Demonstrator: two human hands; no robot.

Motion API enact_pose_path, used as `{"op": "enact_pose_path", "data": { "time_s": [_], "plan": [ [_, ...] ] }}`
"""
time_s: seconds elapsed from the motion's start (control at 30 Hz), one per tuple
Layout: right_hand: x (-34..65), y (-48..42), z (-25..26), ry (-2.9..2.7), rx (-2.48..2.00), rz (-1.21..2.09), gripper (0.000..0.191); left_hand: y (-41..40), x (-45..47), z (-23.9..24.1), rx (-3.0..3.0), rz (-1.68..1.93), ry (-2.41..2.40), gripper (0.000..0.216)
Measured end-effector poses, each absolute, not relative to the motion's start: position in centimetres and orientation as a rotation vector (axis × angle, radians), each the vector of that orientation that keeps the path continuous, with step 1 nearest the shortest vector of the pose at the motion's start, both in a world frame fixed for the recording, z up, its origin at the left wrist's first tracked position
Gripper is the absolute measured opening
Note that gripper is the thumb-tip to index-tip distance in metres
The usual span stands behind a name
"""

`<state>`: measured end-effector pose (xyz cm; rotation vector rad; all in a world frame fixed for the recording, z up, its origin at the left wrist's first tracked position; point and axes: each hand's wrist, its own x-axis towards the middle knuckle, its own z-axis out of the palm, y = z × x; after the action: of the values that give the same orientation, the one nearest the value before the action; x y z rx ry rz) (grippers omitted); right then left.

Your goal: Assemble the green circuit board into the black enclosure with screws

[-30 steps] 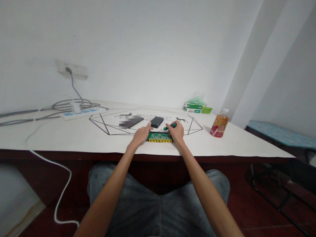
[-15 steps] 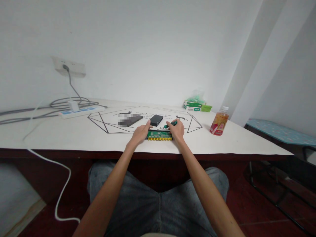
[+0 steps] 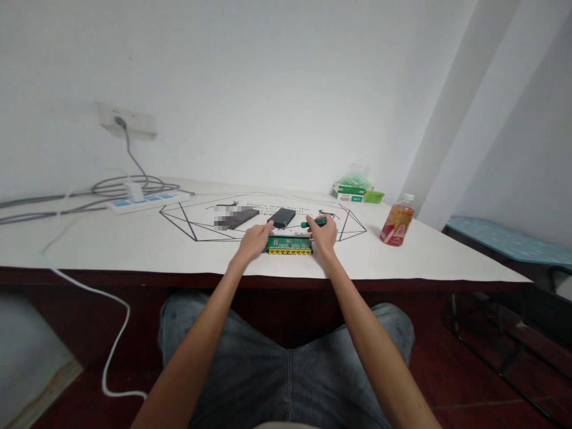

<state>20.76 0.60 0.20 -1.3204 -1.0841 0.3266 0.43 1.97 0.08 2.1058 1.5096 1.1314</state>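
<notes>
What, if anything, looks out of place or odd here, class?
Blocky pixels mask the left end of the dark bar, which looks unnatural. The white cable dangles untidily off the table. Nothing seems spilled; the bottle stands upright.

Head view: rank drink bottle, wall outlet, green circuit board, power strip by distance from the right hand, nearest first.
1. Green circuit board: immediately left of the right hand.
2. Drink bottle: to its right.
3. Power strip: far left.
4. Wall outlet: far left, up on the wall.
</notes>
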Motion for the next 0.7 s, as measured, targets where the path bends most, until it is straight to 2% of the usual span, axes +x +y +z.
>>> {"op": "enact_pose_path", "data": {
  "time_s": [0.13,0.2,0.37,0.7],
  "plan": [
    [20.47,0.5,0.36,-1.06,-1.204,0.394,0.034,2.1,0.26,0.04,2.122,1.239,1.453,0.037],
    [20.38,0.58,0.35,-1.062,-1.157,0.409,0.034,2.09,0.2,0.05,2.091,1.277,1.43,0.031],
    [20.3,0.77,0.29,-1.107,-1.091,0.434,0.036,1.81,0.25,0.27,2.074,1.283,1.465,0.024],
    [20.21,0.6,0.38,-1.128,-1.042,0.437,0.036,1.52,0.38,0.54,2.107,1.286,1.453,0.026]
  ]
}}
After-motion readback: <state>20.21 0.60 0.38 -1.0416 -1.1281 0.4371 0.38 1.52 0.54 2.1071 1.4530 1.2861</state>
